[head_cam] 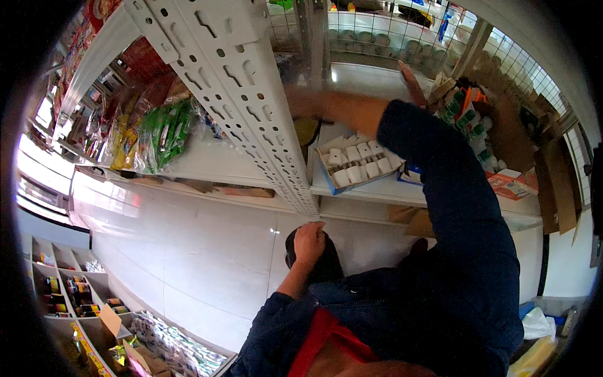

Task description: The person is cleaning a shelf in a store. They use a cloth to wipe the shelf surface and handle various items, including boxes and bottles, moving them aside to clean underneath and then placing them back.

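Note:
My right arm reaches over the shelf on the right. My right hand [306, 101] is blurred by motion and partly hidden by the white perforated shelf upright [254, 99], so its fingers and any hold cannot be made out. Just below it is a dark olive item [306, 132], partly covered by the upright. A shallow open box [335, 189] with a blue edge holds rows of small white pieces [354, 173] on the shelf board near my forearm. My left hand [311, 242] rests over my dark-clothed knee, its fingers curled, with nothing seen in it.
Green plastic packets [172, 127] lie on the left shelf [221, 162]. Green-and-white containers [464, 115] and cardboard [511, 127] crowd the right end. Wire mesh [400, 37] backs the shelf. A compartmented display unit [61, 287] with bottles and packets stands across the tiled floor [188, 249].

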The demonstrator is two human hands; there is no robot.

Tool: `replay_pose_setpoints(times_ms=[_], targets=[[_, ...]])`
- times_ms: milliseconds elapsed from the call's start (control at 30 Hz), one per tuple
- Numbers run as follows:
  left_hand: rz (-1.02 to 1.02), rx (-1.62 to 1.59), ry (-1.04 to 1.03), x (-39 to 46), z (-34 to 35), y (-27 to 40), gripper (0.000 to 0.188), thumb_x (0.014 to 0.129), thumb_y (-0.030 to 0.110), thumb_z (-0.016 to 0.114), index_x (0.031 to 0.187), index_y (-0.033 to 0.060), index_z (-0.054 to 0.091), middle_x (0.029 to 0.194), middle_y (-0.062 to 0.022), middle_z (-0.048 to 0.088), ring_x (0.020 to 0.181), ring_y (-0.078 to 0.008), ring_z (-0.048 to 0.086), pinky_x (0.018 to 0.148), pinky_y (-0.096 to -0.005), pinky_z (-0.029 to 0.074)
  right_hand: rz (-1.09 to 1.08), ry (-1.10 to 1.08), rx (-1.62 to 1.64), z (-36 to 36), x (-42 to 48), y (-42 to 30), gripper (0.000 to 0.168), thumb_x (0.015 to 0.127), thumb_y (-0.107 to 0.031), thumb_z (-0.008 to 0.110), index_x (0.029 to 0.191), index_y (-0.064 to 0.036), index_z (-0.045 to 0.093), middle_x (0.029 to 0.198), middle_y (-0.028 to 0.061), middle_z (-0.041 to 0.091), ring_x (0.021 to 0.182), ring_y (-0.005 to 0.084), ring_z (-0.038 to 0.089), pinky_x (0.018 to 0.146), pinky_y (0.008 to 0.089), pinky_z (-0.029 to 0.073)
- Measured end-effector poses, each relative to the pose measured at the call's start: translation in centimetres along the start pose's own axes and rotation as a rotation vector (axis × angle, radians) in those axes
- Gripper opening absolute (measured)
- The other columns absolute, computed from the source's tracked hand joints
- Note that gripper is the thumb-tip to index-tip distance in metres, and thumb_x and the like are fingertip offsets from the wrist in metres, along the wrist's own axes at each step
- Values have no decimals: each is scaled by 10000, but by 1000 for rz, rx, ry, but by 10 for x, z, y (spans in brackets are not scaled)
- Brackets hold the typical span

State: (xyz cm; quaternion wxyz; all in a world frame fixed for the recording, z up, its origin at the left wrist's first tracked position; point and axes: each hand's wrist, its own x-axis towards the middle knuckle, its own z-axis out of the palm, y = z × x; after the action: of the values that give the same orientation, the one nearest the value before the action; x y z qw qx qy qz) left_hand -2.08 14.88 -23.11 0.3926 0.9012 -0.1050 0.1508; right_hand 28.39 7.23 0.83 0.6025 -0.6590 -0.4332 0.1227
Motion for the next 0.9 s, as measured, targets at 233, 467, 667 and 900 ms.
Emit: replay_pose_setpoints(times_ms=[233,467,667,900], targets=[[0,47,9,0,-3,-6,115,786,54,584,889,67,635,818,-124,625,786,-330,585,710,-421,449,85,-118,-246,-7,15,102,416,897,-321,555,1212,-58,494,1185,129,540,1118,240,505,959,368,388],[-23,19,27,-4,-14,-3,110,789,51,581,886,65,632,824,-126,624,790,-328,582,706,-417,446,19,-123,-333,4,22,161,440,922,-364,501,1237,-58,491,1208,144,531,1141,265,491,979,376,369],[-32,33,-24,-3,-10,-2,134,790,39,575,914,65,620,843,-120,623,807,-316,580,710,-408,438,-241,-197,-341,-40,36,315,467,943,-401,455,1259,-58,488,1227,156,523,1160,286,479,997,384,352],[91,-51,9,7,-2,3,138,783,29,586,913,66,616,837,-111,611,798,-303,576,702,-397,438,-72,-311,537,-115,26,368,349,870,-312,519,1088,-49,586,1077,177,571,992,320,545,810,447,432]])
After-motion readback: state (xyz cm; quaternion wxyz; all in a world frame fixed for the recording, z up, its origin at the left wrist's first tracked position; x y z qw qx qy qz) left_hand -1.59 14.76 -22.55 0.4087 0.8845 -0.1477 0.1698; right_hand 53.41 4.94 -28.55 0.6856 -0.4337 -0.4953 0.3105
